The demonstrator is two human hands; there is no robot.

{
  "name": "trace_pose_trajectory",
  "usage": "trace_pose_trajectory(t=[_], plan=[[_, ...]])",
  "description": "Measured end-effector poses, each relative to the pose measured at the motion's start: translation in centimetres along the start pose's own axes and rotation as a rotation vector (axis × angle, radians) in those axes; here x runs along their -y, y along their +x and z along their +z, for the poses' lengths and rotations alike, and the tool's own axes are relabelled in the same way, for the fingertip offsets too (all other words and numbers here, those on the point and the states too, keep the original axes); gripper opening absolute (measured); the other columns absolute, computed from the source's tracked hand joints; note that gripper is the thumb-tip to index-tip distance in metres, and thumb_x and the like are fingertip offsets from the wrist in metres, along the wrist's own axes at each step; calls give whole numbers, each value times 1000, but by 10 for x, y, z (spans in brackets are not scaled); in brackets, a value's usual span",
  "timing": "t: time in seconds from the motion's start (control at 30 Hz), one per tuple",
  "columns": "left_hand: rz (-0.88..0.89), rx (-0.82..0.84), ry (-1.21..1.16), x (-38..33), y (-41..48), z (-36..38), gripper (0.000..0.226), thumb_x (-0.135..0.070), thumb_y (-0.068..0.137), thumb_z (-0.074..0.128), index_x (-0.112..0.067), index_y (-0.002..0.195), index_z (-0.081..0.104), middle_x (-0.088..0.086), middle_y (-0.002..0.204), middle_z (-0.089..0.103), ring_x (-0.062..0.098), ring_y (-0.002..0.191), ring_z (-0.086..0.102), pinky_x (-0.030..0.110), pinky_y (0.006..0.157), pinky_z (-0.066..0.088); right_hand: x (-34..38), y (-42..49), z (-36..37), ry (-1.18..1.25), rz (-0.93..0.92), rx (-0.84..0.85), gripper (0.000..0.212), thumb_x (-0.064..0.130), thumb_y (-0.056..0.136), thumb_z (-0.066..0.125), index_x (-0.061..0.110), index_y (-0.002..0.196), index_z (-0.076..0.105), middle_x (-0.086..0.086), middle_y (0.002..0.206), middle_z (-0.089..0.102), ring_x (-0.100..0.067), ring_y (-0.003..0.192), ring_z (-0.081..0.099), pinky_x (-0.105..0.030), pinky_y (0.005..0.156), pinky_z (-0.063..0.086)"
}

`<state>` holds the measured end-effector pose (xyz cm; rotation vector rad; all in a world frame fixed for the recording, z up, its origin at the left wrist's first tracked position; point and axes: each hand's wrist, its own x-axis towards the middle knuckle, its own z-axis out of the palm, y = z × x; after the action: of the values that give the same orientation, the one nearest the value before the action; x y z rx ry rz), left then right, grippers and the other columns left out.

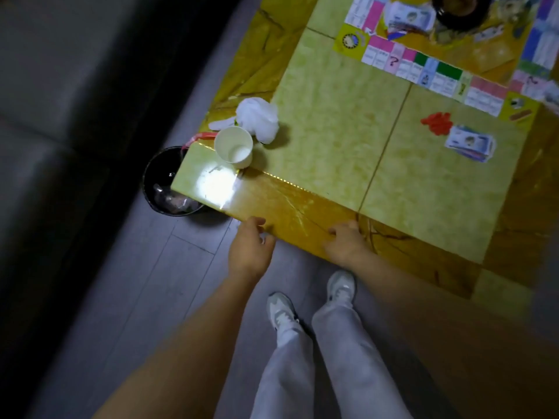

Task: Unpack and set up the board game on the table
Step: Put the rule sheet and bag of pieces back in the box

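Note:
The game board [429,68] lies flat at the far right of the yellow-green table [332,131], its coloured squares facing up. A pile of red pieces [437,123] and a stack of play money [470,144] sit just in front of the board. A second stack of play money [408,16] lies on the board near a dark round bowl [459,9]. My left hand [251,249] hovers at the table's near edge with loosely curled fingers, holding nothing. My right hand [346,241] rests on that same edge, fingers curled over it.
A white paper cup [234,145] stands near the table's left corner beside a crumpled white tissue or bag [258,117]. A black waste bin [169,182] sits on the floor under that corner. A dark sofa [45,146] fills the left. My legs and shoes [314,300] are below.

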<state>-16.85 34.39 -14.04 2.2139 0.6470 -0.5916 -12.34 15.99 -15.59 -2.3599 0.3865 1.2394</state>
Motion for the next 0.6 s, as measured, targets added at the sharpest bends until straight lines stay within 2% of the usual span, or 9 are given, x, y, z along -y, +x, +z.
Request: trace_pose_trajectory(t=[0.07,0.13,0.2,0.27,0.33,0.4,0.47,0.53,0.6], plan=[[-26,-58,-67,5,14,-14,46,-21,89,60,-11,133,47,7,127,54,23,103,59,32,86,46,17,6,-5,-179,76,-53,37,24,95,50,8,128,55,-15,143,39,-34,116,53,-34,86,46],[-43,-136,-148,7,31,-27,60,-22,84,66,-9,137,40,10,130,48,25,110,56,35,91,47,39,16,-12,-166,55,-130,30,25,95,52,9,119,57,-17,131,51,-33,106,56,-32,76,46],[-28,-241,-215,3,50,-39,79,-26,77,71,-10,143,31,11,136,38,29,120,50,41,98,46,63,33,-18,28,-63,-212,43,25,92,55,8,131,49,-17,134,48,-34,113,54,-38,90,48],[66,-335,-248,-7,61,-46,95,-34,70,73,-15,148,22,9,139,32,27,126,44,38,101,44,84,42,-27,221,-242,-328,49,22,89,59,8,135,46,-16,135,44,-33,115,54,-44,100,44],[145,-373,-272,-18,79,-56,104,-38,64,76,-16,149,20,8,140,30,25,132,35,33,104,39,116,55,-38,320,-412,-408,48,22,90,61,12,134,46,-12,135,41,-28,114,55,-42,100,44],[168,-337,-259,-24,97,-62,107,-38,62,80,-14,148,21,9,141,30,24,135,30,31,106,34,147,68,-50,369,-536,-451,47,22,90,61,14,135,47,-9,138,39,-23,118,51,-31,100,41],[154,-293,-240,-27,110,-66,108,-40,60,80,-13,147,22,7,139,36,25,132,35,31,103,34,170,81,-60,316,-623,-469,50,22,90,62,12,137,47,-11,143,38,-24,124,46,-27,102,36],[146,-266,-243,-25,120,-69,107,-42,56,78,-17,145,25,2,134,48,25,124,45,38,97,43,186,97,-66,174,-689,-444,56,25,86,61,14,139,47,-11,148,35,-30,129,41,-36,107,34],[148,-242,-252,-20,126,-73,98,-44,56,77,-22,141,32,-4,128,55,25,119,50,40,92,45,196,110,-69,31,-723,-345,63,25,86,63,21,144,40,-6,153,30,-29,132,36,-38,108,32]])
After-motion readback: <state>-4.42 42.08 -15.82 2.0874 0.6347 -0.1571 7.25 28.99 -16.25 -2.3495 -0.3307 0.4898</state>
